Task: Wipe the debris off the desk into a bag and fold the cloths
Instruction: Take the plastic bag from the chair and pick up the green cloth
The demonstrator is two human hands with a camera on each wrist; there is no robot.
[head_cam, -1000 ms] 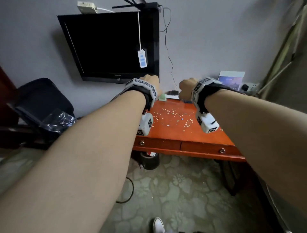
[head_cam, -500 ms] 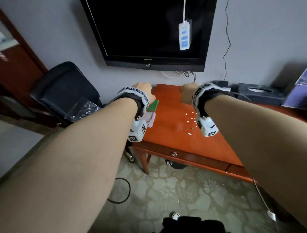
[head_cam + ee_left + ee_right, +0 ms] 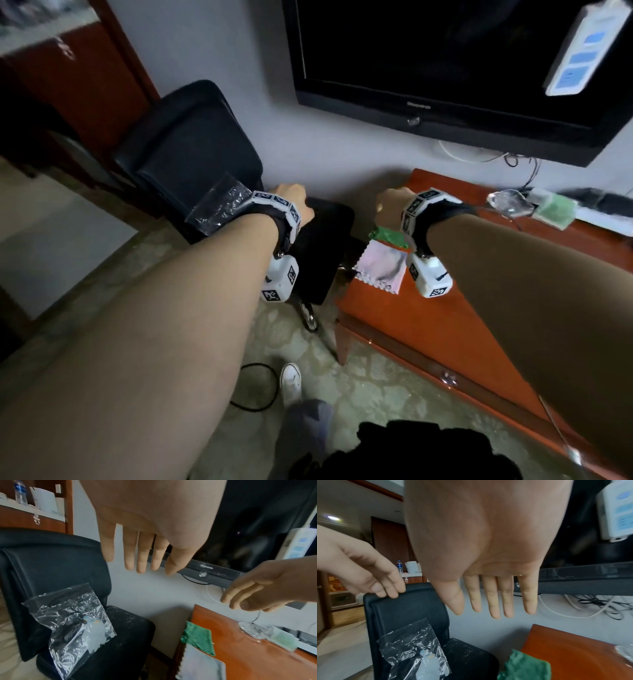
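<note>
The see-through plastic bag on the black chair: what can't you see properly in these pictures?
- Clear plastic bag: its whitish contents are blurred in both wrist views; in the head view the left forearm covers part of it.
- Debris on the orange wooden desk: none shows; the right forearm hides much of the top.
- Pale pink cloth: cut off in the left wrist view.

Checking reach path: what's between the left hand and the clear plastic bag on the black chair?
Nothing: in the left wrist view only the black chair backrest shows behind the gap between left hand and clear plastic bag.
</note>
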